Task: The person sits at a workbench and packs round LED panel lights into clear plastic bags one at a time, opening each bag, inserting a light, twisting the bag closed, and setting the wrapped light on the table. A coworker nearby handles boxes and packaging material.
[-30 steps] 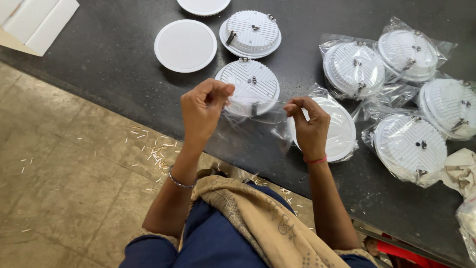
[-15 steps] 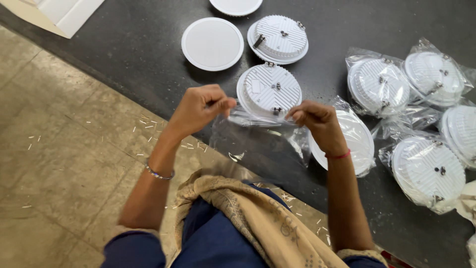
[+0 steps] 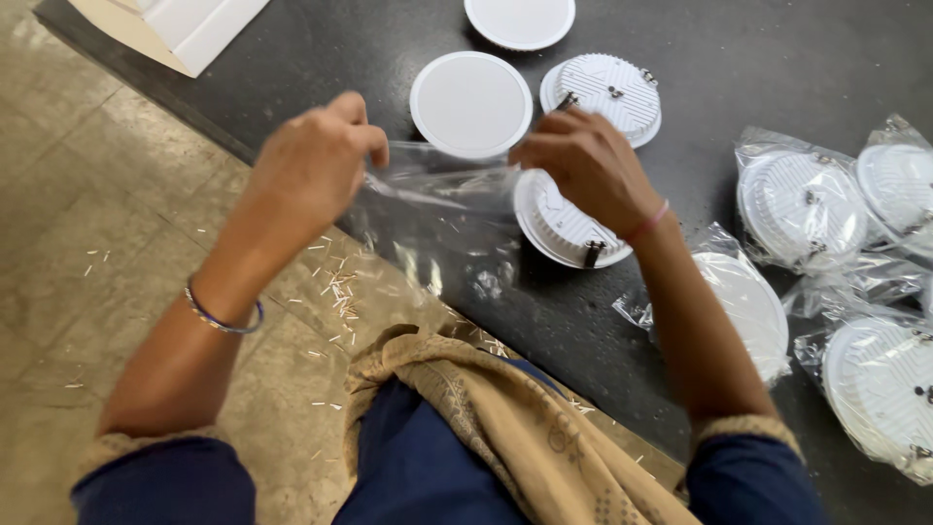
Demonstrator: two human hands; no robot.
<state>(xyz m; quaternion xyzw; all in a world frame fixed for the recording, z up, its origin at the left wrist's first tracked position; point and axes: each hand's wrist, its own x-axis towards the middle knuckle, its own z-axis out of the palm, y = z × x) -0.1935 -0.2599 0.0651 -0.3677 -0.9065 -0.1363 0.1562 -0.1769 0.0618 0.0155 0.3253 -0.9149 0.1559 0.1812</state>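
Both hands pinch a clear bag (image 3: 437, 209) by its top edge, left hand (image 3: 316, 160) and right hand (image 3: 583, 160) pulling apart to stretch it taut over the worktop's (image 3: 758, 58) near edge, beside an unwrapped lamp (image 3: 564, 219).

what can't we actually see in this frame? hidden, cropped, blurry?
Head view only:
- Left hand and right hand: fingertips curl away, so the exact pinch on the clear plastic bag is hidden.
- Bag: motion blur and transparency; its edges and opening are unclear.
- Finned round lamp: its upper part is covered by the right hand.
- Bagged lamps at right: cut off by the frame edge.
- White box: cropped at top.
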